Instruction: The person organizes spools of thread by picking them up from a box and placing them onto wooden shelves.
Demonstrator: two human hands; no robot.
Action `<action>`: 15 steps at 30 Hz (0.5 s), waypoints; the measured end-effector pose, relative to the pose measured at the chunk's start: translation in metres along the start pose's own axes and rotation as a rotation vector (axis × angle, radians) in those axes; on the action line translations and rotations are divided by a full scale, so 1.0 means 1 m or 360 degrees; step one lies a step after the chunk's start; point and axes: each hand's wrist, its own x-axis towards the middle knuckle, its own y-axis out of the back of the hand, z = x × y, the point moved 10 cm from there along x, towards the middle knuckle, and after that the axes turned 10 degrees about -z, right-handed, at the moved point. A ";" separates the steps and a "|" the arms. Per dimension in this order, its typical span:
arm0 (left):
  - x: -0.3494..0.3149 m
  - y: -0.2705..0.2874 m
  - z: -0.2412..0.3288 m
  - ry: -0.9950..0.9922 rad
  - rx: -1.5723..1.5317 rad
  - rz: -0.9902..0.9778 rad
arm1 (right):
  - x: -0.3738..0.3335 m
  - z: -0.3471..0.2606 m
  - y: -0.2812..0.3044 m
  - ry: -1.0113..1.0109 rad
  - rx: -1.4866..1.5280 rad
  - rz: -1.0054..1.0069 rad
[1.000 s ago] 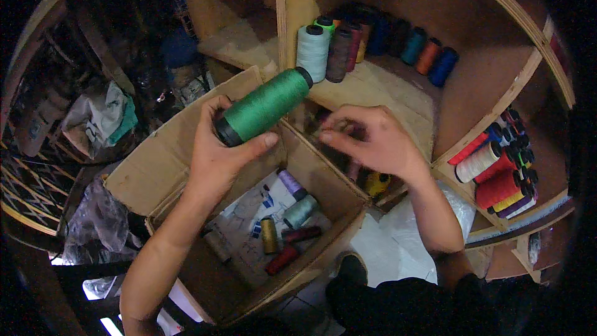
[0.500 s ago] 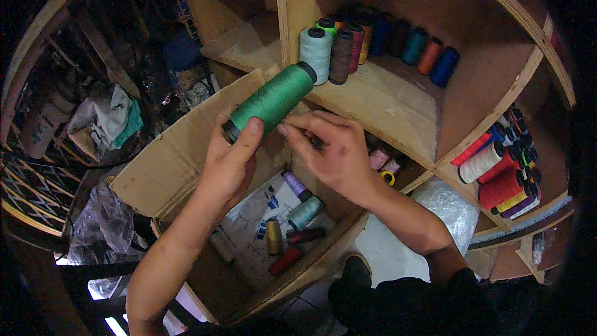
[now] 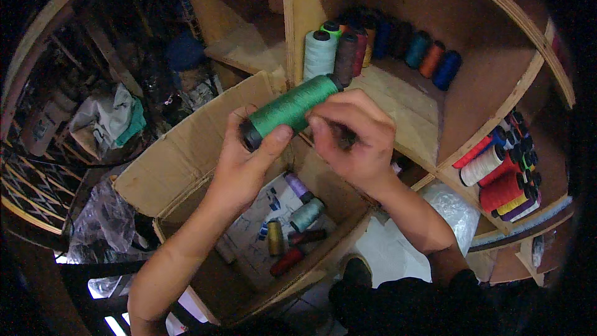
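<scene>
So left hand's grip [image 3: 249, 162] is clamping the green spool [image 3: 292, 107] at its lower-left end, long axis slanting upper-right, right hand's grip [image 3: 357, 140] pinching together just beside it.

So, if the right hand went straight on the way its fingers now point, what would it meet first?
The right hand would most likely meet the green cylindrical thread spool with black ends, held by the left hand. Depth is unclear: hand and spool may be touching.
</scene>
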 end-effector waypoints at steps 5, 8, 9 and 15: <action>0.001 0.000 0.001 -0.0046 0.0165 -0.0075 | 0.018 0.011 0.002 -0.0178 0.0013 -0.0051; 0.001 -0.001 0.008 -0.0128 0.0266 -0.0069 | 0.014 0.037 -0.001 -0.0632 0.0453 -0.0074; 0.001 0.000 0.009 -0.0144 0.0297 -0.0060 | 0.013 0.041 -0.005 -0.0721 0.0656 -0.0097; 0.000 0.005 0.009 -0.0274 0.0597 -0.0047 | 0.014 0.048 -0.008 -0.0902 0.0928 -0.0234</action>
